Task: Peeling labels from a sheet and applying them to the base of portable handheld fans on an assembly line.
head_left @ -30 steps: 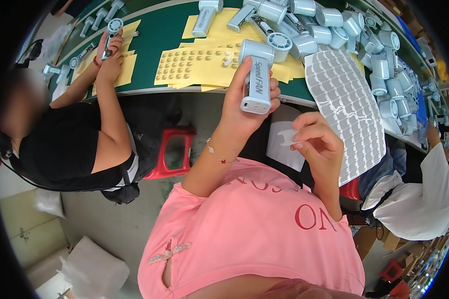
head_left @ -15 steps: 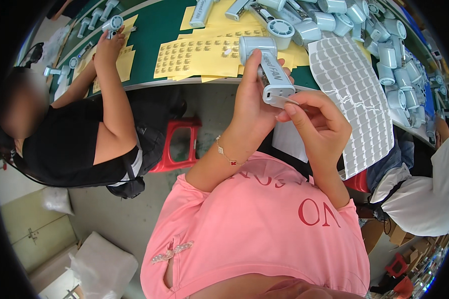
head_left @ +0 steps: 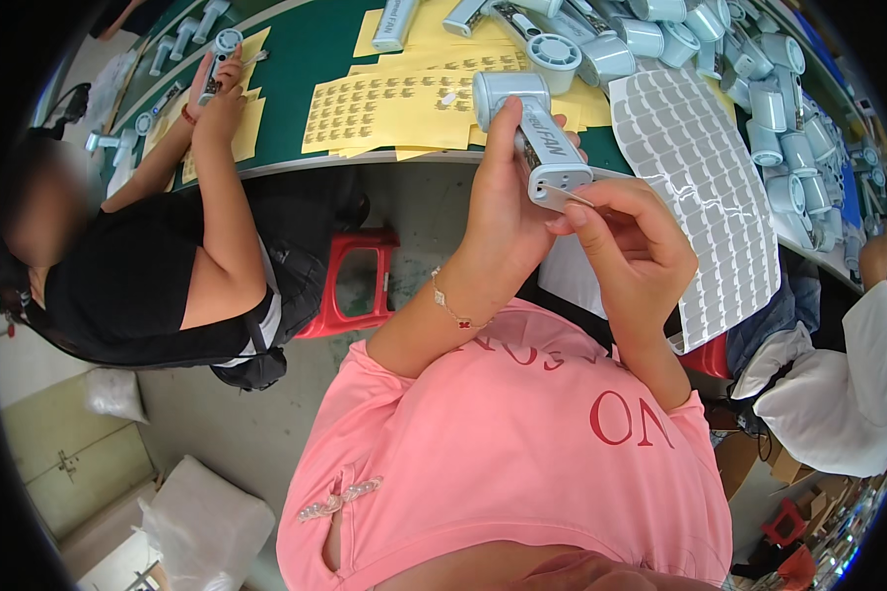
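A light-blue handheld fan is gripped in my left hand, its round head up and away from me and its handle end toward me. The left thumb lies along one side and the fingers wrap round the other. At the handle's end, my right hand pinches a small pale sticker between thumb and forefinger. One part of the sticker lies against the end face; whether it is stuck down I cannot tell. Just right of my hands, a big sheet of grey stickers hangs over the table edge.
Yellow sticker sheets lie on the green table. Several more fans are heaped at the back and right. On the left, a co-worker handles another fan; another person sits at right. A red stool stands below.
The fan's handle end has shifted slightly right and turned, showing more of its end face. My right hand stays pinched on the sticker there. The left co-worker's hands have moved together on their fan.
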`<state>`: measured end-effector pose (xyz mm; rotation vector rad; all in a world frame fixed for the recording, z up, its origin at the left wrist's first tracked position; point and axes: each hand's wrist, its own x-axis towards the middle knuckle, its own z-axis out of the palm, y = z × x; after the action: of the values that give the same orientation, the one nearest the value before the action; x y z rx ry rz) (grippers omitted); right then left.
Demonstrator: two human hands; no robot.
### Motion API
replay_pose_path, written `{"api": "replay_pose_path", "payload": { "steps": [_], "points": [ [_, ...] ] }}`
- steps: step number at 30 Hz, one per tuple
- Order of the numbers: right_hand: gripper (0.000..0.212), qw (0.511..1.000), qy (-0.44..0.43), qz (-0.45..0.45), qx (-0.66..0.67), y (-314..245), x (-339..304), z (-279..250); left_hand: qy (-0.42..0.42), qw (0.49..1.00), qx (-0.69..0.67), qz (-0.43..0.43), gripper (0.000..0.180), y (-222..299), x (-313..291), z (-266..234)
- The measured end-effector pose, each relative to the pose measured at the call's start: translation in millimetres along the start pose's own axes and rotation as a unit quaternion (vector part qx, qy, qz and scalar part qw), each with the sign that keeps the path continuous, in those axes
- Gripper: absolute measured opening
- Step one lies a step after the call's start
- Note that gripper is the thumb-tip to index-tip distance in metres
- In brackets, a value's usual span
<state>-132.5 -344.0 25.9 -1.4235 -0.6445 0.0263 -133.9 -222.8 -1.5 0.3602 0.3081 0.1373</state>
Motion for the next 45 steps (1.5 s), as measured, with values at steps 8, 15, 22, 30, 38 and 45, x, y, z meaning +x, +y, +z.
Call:
{"api": "replay_pose_path", "payload": {
  "steps": [8,15,22,30,38,45],
  "points": [
    [0.013,1.000,0.001,0.001,0.003,1,-1,0,-0.005,1.000,-0.014,-0.007,0.053,-1,1,-1],
    [0.015,0.999,0.009,-0.032,-0.002,7,-1,1,-0.003,0.999,-0.028,-0.016,0.049,-3,-2,-1],
    [0.016,0.999,0.013,-0.038,0.000,9,-2,1,0.001,0.999,-0.033,-0.005,0.047,-6,-4,2],
    [0.017,0.999,0.014,-0.034,0.008,11,-3,1,-0.022,0.999,-0.040,0.003,0.049,-7,-5,0],
    [0.015,0.999,0.014,-0.027,-0.021,12,-3,-2,-0.015,1.000,-0.017,0.004,0.047,-10,-4,-1],
    [0.017,0.993,0.035,-0.032,-0.104,7,-3,0,-0.002,1.000,-0.004,0.031,0.048,-9,-8,2]
  ]
}}
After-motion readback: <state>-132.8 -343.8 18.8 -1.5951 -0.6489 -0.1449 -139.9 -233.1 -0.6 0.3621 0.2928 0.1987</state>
